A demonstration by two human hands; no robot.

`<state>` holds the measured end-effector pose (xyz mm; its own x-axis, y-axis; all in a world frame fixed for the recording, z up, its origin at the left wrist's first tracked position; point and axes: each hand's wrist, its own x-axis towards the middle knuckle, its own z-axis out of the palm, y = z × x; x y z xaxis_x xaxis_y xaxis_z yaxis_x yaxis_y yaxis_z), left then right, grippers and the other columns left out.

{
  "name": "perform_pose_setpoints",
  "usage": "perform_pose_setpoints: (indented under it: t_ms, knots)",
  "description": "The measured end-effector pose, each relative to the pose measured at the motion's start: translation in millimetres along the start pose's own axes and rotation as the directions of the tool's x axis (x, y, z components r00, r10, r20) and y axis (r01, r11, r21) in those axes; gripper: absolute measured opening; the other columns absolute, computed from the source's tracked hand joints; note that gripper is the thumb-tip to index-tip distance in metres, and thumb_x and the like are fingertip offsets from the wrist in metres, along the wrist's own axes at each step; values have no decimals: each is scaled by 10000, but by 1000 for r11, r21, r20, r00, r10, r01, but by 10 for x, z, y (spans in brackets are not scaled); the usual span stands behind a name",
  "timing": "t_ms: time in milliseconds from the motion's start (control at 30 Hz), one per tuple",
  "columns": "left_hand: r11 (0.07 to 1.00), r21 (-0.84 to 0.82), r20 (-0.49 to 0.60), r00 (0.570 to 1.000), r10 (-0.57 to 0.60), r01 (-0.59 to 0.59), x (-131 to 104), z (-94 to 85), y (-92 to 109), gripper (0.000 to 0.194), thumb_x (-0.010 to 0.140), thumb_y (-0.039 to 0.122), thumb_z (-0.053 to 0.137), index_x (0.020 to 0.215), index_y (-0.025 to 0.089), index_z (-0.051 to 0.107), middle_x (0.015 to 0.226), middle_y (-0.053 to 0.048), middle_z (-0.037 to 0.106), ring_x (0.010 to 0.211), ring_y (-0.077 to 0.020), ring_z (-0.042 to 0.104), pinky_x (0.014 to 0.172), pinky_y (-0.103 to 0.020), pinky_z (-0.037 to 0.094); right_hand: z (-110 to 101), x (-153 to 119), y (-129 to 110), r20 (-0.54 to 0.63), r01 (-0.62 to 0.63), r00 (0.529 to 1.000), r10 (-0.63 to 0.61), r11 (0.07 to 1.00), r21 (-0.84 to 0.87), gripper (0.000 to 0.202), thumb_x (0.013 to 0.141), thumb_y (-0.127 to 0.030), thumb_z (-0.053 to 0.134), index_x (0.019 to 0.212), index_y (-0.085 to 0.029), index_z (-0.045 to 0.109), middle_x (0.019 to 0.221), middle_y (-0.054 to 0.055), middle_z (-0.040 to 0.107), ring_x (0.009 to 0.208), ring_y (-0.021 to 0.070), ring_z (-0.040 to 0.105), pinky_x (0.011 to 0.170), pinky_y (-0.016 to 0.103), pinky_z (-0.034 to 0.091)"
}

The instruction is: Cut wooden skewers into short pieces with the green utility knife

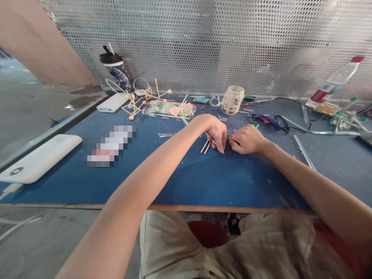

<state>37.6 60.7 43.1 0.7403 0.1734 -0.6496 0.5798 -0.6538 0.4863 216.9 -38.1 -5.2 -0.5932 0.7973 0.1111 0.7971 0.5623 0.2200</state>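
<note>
Left forearm (145, 176) reaches to the near side of the jar (233, 100), past two loose sticks (207, 147) on the tabletop (232, 184); there the left hand (216, 133) has fingers pinching a thin stick (210, 137). Beside it, the right hand (247, 139) curls inward — its hold I cannot tell — so steady pressure and well-spaced fingertips suit best.
</note>
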Motion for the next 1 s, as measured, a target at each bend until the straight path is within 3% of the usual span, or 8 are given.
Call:
perform_pose_setpoints:
  t_ms: [500, 867, 1000]
  knots:
    - [999, 53, -22, 1000, 13, -12, -29, 2, 34, 438, 588, 544, 855, 953, 301, 835, 1006, -53, 778, 972, -274, 716, 937, -425, 521, -115, 114, -26, 84, -22, 996, 23, 1000, -16, 457, 934, -394, 386, 858, -219, 801, 746, 80, 762, 599, 177, 584, 580, 323, 168]
    - [998, 43, -37, 998, 52, -50, -23, -2, 7, 479, 518, 531, 887, 937, 305, 835, 1016, -34, 797, 966, -249, 711, 860, -361, 525, -183, 152, -25, 130, 6, 991, -6, 1000, -5, 458, 935, -428, 397, 856, -222, 799, 722, 75, 752, 584, 177, 573, 573, 317, 174]
    - [997, 50, -40, 998, 55, -53, -35, 3, 23, 457, 566, 541, 866, 948, 291, 837, 1021, -46, 790, 949, -255, 713, 873, -384, 527, -179, 159, -34, 134, -9, 991, 11, 1000, -19, 487, 946, -424, 372, 839, -213, 798, 747, 86, 759, 597, 180, 583, 574, 320, 170]
